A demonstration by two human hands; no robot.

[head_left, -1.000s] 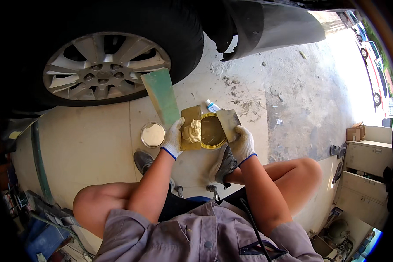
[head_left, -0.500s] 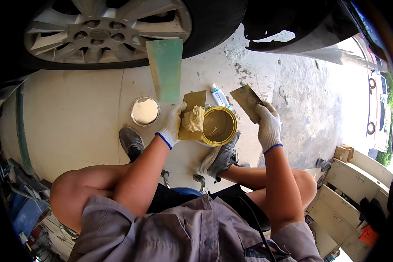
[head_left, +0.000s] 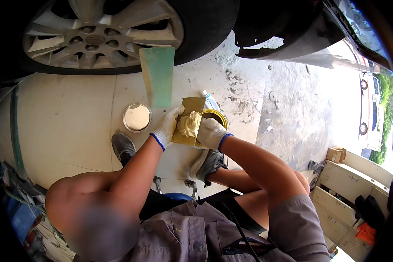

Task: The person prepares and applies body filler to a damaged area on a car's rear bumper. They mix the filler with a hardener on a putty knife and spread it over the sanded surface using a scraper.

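Note:
My left hand [head_left: 167, 126], in a white knitted glove with a blue cuff, is closed on the edge of a flat metal putty plate [head_left: 194, 103]. A beige heap of putty [head_left: 189, 124] lies on the plate. My gloved right hand [head_left: 212, 132] is closed at the plate's right edge, over a round tin [head_left: 222, 117] with a yellow rim. The putty scraper seen in this hand earlier is now hidden behind the hand and plate. The hand also covers much of the tin's opening. Beyond the tin lies a white and blue tube [head_left: 211, 101].
A round, shiny lid [head_left: 136, 117] lies on the floor to the left. A green translucent board [head_left: 159, 76] stands by the car wheel [head_left: 96, 39]. Dark bodywork [head_left: 288, 48] overhangs at the upper right. My shoes [head_left: 124, 147] flank the work area; drawers [head_left: 343, 196] stand right.
My right hand has swung left and inward with the putty scraper, from open floor to the tin and plate. The left hand still holds the loaded plate. The view has shifted slightly.

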